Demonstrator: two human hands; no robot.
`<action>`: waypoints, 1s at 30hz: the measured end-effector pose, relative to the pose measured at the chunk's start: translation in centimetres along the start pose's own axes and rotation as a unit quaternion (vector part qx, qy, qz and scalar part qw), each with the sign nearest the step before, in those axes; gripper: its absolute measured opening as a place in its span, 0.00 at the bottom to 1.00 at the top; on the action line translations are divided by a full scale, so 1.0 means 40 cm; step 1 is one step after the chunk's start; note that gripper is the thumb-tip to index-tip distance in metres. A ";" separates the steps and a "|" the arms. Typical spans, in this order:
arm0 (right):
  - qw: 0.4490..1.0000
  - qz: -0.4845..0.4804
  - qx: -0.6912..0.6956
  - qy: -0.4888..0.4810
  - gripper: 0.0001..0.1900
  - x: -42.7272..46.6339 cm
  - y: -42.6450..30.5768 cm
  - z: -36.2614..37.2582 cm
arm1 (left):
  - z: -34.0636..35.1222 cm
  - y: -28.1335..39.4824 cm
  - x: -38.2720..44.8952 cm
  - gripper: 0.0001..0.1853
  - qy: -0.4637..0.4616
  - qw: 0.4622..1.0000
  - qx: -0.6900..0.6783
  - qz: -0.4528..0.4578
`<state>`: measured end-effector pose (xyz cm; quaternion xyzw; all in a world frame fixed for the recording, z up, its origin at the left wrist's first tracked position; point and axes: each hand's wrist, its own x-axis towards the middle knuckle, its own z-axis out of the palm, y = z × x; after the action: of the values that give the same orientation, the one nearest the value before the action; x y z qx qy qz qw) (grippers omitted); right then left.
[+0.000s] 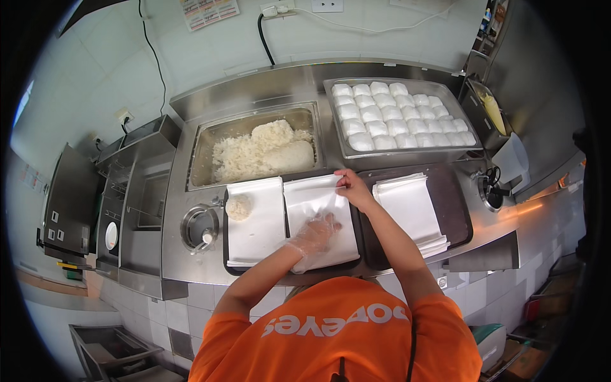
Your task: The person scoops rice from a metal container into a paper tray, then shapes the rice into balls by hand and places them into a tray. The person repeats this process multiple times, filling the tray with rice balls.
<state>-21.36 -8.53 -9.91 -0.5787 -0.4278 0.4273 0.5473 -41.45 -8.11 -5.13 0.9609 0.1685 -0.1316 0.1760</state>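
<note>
My left hand (319, 234), in a clear plastic glove, rests over the right-hand stack of white wrapping paper (305, 210) on a dark tray (360, 255). No object shows in it. With my bare right hand (355, 190) I pinch the upper right corner of that paper. A round ball of cooked rice (238, 208) sits near the upper left of the neighbouring paper stack (258, 238). Behind this tray, a steel pan (203, 164) holds loose cooked rice (243, 150). Several white wrapped portions (391, 113) fill rows in a deeper steel pan (405, 153) at the back right.
A second dark tray (456, 205) to the right carries more folded white paper (408, 200). Round metal wells hold a white-tipped utensil (207, 237) at left and black-handled scissors (491, 176) at right. A translucent jug (511, 160) stands by the counter's right end.
</note>
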 end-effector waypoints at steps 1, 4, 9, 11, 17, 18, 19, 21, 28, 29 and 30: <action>1.000 0.014 -0.011 0.015 0.21 0.022 -0.001 0.001 | -0.010 -0.014 0.011 0.37 0.009 1.000 -0.005 -0.011; 0.983 -0.043 -0.174 0.041 0.16 0.063 -0.004 -0.004 | -0.035 -0.047 0.027 0.39 0.064 0.998 -0.014 -0.003; 0.979 -0.144 -0.145 -0.014 0.08 0.040 -0.014 -0.027 | -0.074 -0.060 0.009 0.44 0.412 0.909 0.062 0.013; 0.988 -0.104 -0.098 -0.064 0.05 0.016 -0.020 -0.039 | -0.098 -0.072 0.005 0.37 0.386 0.914 0.099 -0.077; 0.977 -0.083 -0.183 -0.071 0.24 -0.066 -0.004 -0.052 | -0.071 -0.071 -0.027 0.16 0.254 0.953 0.151 -0.063; 0.937 -0.105 -0.322 -0.088 0.31 -0.072 0.003 -0.050 | -0.051 -0.060 -0.035 0.17 0.240 0.956 0.162 -0.058; 0.931 -0.123 -0.337 -0.070 0.31 -0.077 0.010 -0.046 | -0.032 -0.050 -0.043 0.17 0.225 0.958 0.171 -0.050; 0.915 -0.114 -0.384 -0.052 0.33 -0.080 0.021 -0.038 | 0.001 -0.035 -0.060 0.20 0.219 0.956 0.188 -0.044; 0.941 -0.024 -0.335 -0.029 0.38 -0.092 0.004 -0.024 | 0.036 -0.033 -0.083 0.22 0.203 0.965 0.163 -0.010; 0.935 -0.006 -0.352 -0.039 0.38 -0.098 0.000 -0.024 | 0.035 -0.035 -0.085 0.22 0.186 0.967 0.176 0.005; 0.930 0.006 -0.364 -0.054 0.39 -0.104 -0.003 -0.024 | 0.034 -0.035 -0.090 0.22 0.200 0.969 0.146 0.028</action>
<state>-21.56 -12.81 -9.63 -0.7166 -0.5795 0.2766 0.2725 -45.48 -8.41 -5.66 0.9874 0.1520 0.0447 0.0002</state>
